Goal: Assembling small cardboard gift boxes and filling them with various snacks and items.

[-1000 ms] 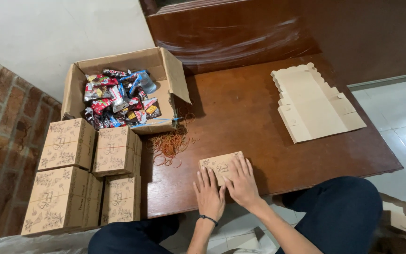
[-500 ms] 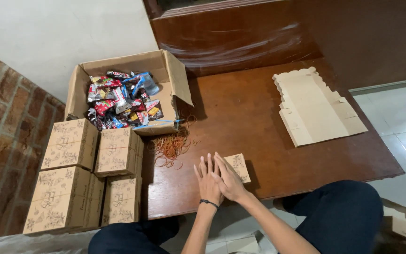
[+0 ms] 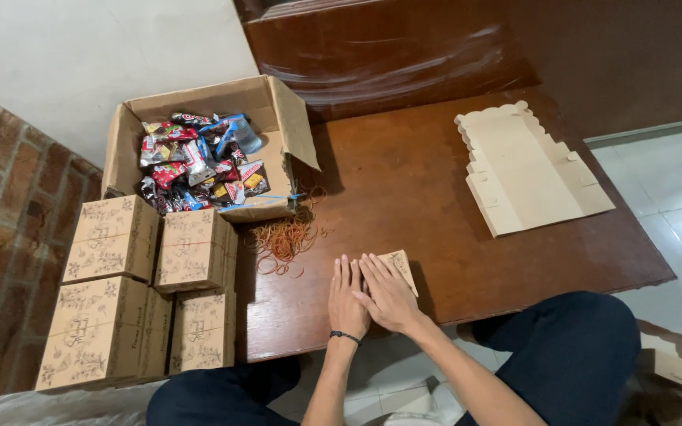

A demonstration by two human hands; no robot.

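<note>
Dark brown wood fills the middle of the frame: a low table with pale floor tiles to its right and a brick wall at the far left. Both hands lie flat at the lower centre of the table, palms down, fingers straight and close together, pointing up the frame. The left hand wears a thin dark band at the wrist, and its forearm runs straight down to the bottom edge. The right hand overlaps it slightly, its fingers angled toward the upper left, with the forearm slanting down to the right. Neither hand grips anything; both press open on a small tan cardboard box, of which only the upper right corner shows beyond the right fingers.

Just above the hands, left of centre, lies a loose heap of rubber bands. In the upper left sits an open cardboard carton full of wrapped snacks. Below it, at the left edge, stand four closed printed boxes in two rows. At the upper right a stack of flat, unfolded box blanks rests on the table. Dark trouser legs show at the bottom.
</note>
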